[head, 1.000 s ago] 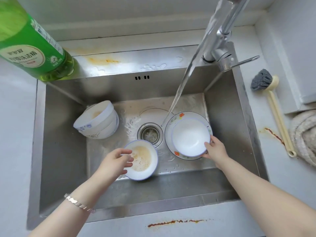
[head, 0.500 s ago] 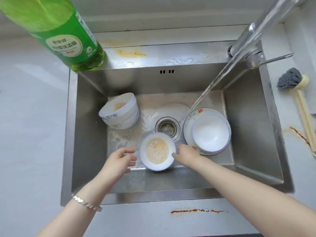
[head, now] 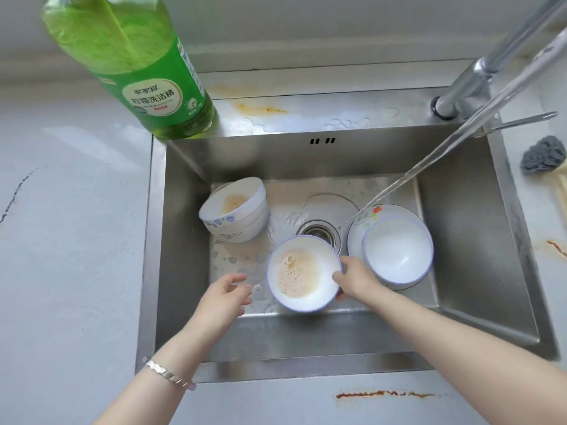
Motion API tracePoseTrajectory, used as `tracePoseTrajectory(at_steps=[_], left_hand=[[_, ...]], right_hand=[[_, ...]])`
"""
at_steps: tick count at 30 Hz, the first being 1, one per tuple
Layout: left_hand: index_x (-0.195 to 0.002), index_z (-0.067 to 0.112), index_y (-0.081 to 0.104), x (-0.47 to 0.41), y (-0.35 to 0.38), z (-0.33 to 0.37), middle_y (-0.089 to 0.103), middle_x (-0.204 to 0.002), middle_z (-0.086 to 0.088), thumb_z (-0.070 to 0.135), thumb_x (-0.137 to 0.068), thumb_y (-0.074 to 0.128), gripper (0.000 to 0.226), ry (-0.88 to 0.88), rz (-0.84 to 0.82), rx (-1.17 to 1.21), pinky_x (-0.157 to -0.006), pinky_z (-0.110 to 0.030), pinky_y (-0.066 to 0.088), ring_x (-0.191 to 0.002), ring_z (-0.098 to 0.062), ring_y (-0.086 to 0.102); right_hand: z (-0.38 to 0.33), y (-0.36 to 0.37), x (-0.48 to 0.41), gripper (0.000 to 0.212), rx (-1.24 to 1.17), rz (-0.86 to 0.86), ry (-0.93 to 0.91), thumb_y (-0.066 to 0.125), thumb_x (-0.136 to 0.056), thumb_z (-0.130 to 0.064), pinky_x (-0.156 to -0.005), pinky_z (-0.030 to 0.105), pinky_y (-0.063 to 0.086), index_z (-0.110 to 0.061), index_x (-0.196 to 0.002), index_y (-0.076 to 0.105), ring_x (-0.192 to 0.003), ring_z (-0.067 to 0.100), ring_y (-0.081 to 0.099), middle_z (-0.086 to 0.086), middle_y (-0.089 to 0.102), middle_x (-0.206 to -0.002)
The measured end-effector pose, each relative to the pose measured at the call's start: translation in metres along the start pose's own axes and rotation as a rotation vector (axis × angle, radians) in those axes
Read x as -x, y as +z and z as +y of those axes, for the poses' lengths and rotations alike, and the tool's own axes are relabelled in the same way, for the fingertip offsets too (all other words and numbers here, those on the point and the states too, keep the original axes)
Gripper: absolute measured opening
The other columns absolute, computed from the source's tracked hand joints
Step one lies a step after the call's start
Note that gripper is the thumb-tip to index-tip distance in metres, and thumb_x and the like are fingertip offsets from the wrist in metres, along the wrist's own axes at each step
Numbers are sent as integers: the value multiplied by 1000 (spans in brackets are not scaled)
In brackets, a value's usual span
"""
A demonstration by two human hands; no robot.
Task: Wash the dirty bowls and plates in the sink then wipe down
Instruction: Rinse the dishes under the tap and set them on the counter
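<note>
A white bowl (head: 302, 273) with brown foamy water sits tilted near the drain of the steel sink (head: 478, 265). My right hand (head: 357, 279) grips its right rim, thumb inside. My left hand (head: 225, 297) hovers just left of it, fingers loosely curled, holding nothing. A clean-looking white bowl (head: 399, 251) rests on a patterned plate (head: 357, 228) at the right. Two stacked dirty bowls (head: 234, 210) lean at the back left. Water runs from the tap (head: 478, 75) onto the plate's edge.
A green detergent bottle (head: 138, 65) stands on the sink's back left corner. A grey scrub brush (head: 544, 159) lies on the counter at the right. Brown stains mark the counter in front of and behind the sink. The drain (head: 319, 233) is uncovered.
My right hand left the clean bowl on the plate and took hold of the dirty bowl's right rim. My left hand let go of that bowl and drew back to the left.
</note>
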State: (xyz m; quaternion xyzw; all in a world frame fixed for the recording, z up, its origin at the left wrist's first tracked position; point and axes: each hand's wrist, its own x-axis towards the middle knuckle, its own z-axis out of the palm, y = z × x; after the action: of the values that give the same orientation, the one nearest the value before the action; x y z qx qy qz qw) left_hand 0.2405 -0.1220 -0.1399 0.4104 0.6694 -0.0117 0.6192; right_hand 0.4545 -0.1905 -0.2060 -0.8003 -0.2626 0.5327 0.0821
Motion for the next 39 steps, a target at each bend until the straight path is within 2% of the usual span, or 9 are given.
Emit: tracePoseTrajectory(at_steps=[4, 8, 13, 17, 23, 26, 29, 35, 39], left_hand=[[-145, 23, 26, 11, 24, 21, 55, -120, -1, 32, -92, 54, 61, 34, -136, 140, -84, -29, 49, -105, -18, 58], [-123, 38, 44, 28, 61, 59, 61, -119, 9, 33, -94, 47, 30, 174, -138, 440, -80, -34, 53, -103, -12, 61], [-102, 43, 52, 40, 91, 110, 62, -113, 7, 44, -97, 36, 17, 260, -44, 491, -84, -46, 53, -97, -16, 62], [-105, 45, 53, 45, 109, 142, 61, -118, 6, 51, -95, 38, 18, 362, 73, 443, -94, -52, 48, -108, -21, 60], [-97, 38, 57, 46, 112, 168, 61, -119, -4, 40, -97, 40, 17, 455, 129, 433, -99, -50, 44, -113, -26, 58], [-96, 36, 55, 44, 102, 172, 61, -112, 1, 38, -99, 36, 19, 412, 68, 365, -67, -30, 56, -94, -18, 63], [-93, 41, 54, 46, 103, 171, 61, -113, 2, 47, -97, 36, 20, 331, 26, 340, -60, -34, 56, -94, -23, 63], [-98, 42, 58, 52, 112, 173, 62, -120, 2, 52, -90, 42, 20, 414, 141, 424, -100, -50, 44, -114, -22, 58], [-98, 40, 54, 54, 97, 172, 61, -112, 4, 41, -98, 38, 16, 361, 100, 345, -56, -30, 55, -94, -20, 63]], right_hand=[[-19, -46, 48, 28, -266, -53, -45, 42, -84, 2, -66, 38, 60, -6, -103, 61, -60, 28, 67, 13, 63, -65], [-40, -94, 92, 17, -319, -70, -151, 46, -90, -5, -53, 20, 54, -11, -101, 57, -55, 14, 68, 11, 66, -68], [-36, -129, 116, 57, 538, 254, -515, 32, -91, -25, -111, 42, 25, -5, -144, 24, -136, 35, 23, 23, 27, -143], [-48, -135, 122, 77, 968, 189, -496, 48, -83, -20, -113, 40, -15, -7, -147, 6, -139, 37, -23, 28, -20, -150], [-67, -154, 106, 66, 675, -79, -869, 54, -75, -9, -89, 32, 45, -25, -138, 41, -113, 25, 53, 0, 60, -125], [-54, -188, 77, 62, 997, 20, -1072, 70, -47, -2, -82, 31, 55, -22, -105, 70, -95, 18, 68, -4, 71, -106], [-59, -196, 69, 50, 1106, 180, -1102, 76, -35, -3, -84, 26, 52, -18, -83, 71, -84, 13, 69, -5, 72, -86], [-77, -156, 118, 61, 681, -32, -822, 53, -82, -18, -72, 26, 38, -31, -139, 35, -104, 20, 54, -5, 59, -117], [-54, -181, 93, 58, 969, 56, -1043, 66, -70, -10, -94, 29, 43, -25, -125, 56, -111, 19, 58, -6, 65, -116]])
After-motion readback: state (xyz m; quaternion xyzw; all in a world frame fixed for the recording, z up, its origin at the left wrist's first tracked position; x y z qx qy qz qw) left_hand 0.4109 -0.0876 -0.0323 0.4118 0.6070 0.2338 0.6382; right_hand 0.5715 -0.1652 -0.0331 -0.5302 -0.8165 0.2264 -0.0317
